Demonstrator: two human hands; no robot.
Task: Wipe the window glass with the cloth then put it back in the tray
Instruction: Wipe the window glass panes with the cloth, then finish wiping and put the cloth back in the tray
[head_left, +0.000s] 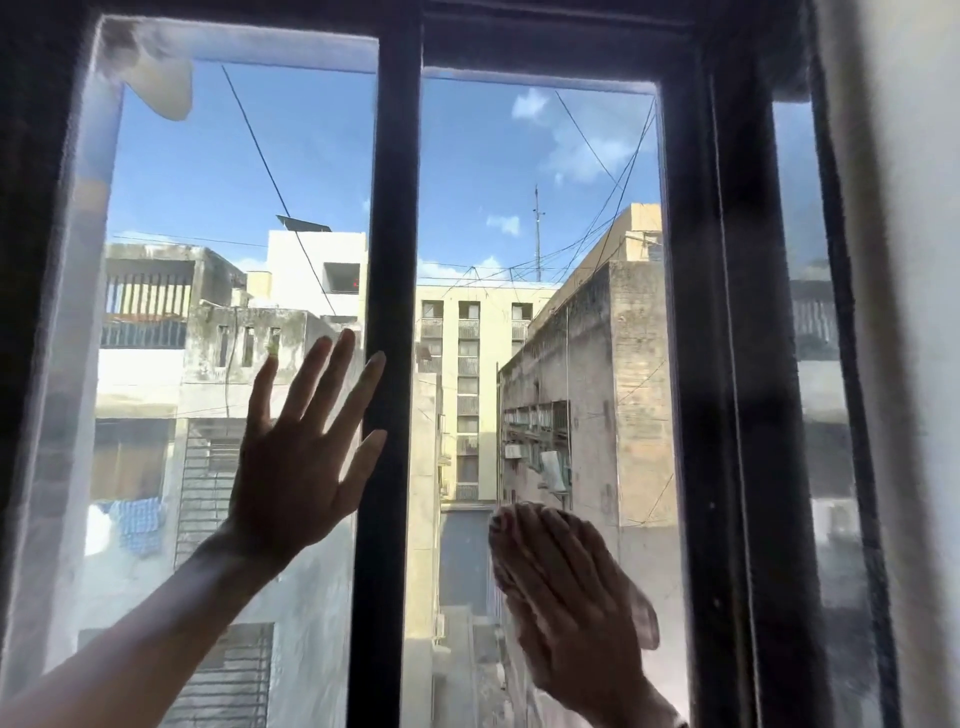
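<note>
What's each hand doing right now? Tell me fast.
Left hand: open, fingers spread, flat on the left pane.
Right hand: flat, pressing the cloth against the right pane.

1. The window glass (540, 218) stands upright in a dark frame, two tall panes side by side, clear in the middle and hazy near the edges.
2. The cloth (641, 621), pale and thin, lies flat against the lower right pane under my right hand (566, 597).

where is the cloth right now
In the head view the cloth is pressed flat under the right hand against the lower part of the right glass pane, just right of the dark centre bar.
</note>
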